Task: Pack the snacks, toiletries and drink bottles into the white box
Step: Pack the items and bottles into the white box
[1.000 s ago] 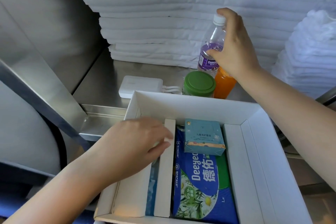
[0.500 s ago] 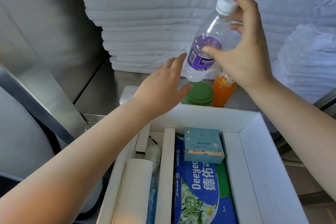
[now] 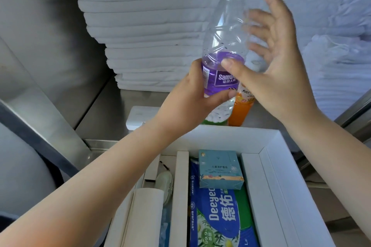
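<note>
Bottle (image 3: pixel 222 46) upright above white box (image 3: pixel 230 138).
Left hand (image 3: pixel 192 102) fingers curl round its label; right hand (image 3: pixel 275 70) fingers spread, thumb touching. Suggest: keep the grip firm, lower slowly.

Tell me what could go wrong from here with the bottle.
1. Only the left hand grips the bottle, low at its label; the right hand is open, so it might slip or tip.
2. It hangs close over the orange bottle and jar, which a careless swing could knock over.
3. The box's middle slot already holds the wipes and a carton; the bottle may not fit there.
</note>
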`<state>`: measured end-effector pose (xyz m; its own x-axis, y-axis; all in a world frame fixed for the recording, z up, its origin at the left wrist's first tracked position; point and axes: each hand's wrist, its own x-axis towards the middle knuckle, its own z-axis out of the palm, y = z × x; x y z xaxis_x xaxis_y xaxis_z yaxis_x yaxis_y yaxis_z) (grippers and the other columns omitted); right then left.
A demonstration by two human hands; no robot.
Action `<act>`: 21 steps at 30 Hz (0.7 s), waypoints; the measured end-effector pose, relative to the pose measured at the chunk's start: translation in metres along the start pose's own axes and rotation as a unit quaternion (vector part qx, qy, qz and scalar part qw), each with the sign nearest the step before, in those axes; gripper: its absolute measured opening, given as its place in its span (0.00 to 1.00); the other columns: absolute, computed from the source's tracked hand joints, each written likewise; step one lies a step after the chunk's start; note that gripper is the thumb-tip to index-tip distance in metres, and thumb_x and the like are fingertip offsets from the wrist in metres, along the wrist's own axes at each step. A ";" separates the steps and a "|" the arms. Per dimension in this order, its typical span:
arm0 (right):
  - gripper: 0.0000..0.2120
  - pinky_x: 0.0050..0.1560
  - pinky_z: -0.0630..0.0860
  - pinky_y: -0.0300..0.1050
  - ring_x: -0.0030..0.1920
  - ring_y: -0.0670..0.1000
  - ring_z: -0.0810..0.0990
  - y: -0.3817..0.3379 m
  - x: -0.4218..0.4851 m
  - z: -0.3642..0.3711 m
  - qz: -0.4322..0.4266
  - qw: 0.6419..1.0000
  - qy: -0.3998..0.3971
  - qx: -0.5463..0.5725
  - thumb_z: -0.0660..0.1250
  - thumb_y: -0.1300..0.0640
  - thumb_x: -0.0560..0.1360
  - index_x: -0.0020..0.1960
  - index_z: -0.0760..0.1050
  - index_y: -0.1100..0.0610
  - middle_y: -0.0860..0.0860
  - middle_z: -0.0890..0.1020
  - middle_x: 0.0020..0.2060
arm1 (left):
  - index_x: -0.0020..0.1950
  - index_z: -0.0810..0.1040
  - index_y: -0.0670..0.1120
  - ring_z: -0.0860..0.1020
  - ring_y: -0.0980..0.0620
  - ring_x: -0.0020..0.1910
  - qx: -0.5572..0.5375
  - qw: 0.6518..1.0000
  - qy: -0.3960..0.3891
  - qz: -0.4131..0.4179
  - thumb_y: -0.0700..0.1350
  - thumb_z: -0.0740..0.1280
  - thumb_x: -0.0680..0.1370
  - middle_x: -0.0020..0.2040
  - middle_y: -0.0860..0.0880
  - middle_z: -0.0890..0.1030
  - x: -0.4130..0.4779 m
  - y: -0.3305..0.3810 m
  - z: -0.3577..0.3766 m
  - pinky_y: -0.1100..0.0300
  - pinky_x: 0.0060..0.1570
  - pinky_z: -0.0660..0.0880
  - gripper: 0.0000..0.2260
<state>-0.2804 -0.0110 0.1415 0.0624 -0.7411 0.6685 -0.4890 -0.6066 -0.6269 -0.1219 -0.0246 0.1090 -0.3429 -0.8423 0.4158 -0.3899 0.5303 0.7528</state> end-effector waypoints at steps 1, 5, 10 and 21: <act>0.41 0.65 0.71 0.45 0.66 0.44 0.71 0.001 -0.005 0.001 0.027 0.999 -0.020 0.020 0.72 0.48 0.70 0.76 0.54 0.52 0.48 0.69 0.68 | 0.64 0.65 0.44 0.79 0.61 0.46 -0.011 1.000 0.000 0.001 0.55 0.71 0.71 0.52 0.54 0.81 -0.005 0.003 0.000 0.62 0.43 0.76 0.27; 0.32 0.57 0.76 0.52 0.60 0.46 0.77 0.003 -0.026 0.005 0.124 0.979 -0.097 0.129 0.68 0.40 0.70 0.70 0.63 0.47 0.44 0.77 0.60 | 0.64 0.65 0.44 0.80 0.59 0.48 -0.045 0.998 -0.039 -0.020 0.56 0.70 0.70 0.52 0.54 0.81 -0.023 0.010 0.002 0.54 0.49 0.77 0.29; 0.26 0.53 0.79 0.47 0.55 0.46 0.81 0.010 -0.040 -0.005 0.159 0.960 -0.179 0.147 0.68 0.41 0.70 0.66 0.69 0.46 0.44 0.80 0.57 | 0.66 0.68 0.52 0.77 0.65 0.52 -0.011 0.992 -0.111 -0.053 0.64 0.66 0.68 0.56 0.59 0.78 -0.040 0.000 -0.017 0.60 0.53 0.77 0.30; 0.35 0.53 0.78 0.42 0.55 0.35 0.77 0.013 -0.072 -0.011 0.187 0.861 -0.472 -0.033 0.71 0.30 0.60 0.64 0.70 0.38 0.32 0.78 0.56 | 0.60 0.72 0.63 0.81 0.55 0.50 -0.025 0.988 -0.130 -0.081 0.64 0.68 0.68 0.53 0.55 0.80 -0.087 -0.017 -0.053 0.56 0.51 0.78 0.22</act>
<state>-0.3010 0.0379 0.0894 0.5533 -0.8041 -0.2177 -0.6752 -0.2798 -0.6825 -0.0399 0.0342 0.0871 -0.4895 -0.8595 0.1474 -0.4171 0.3792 0.8260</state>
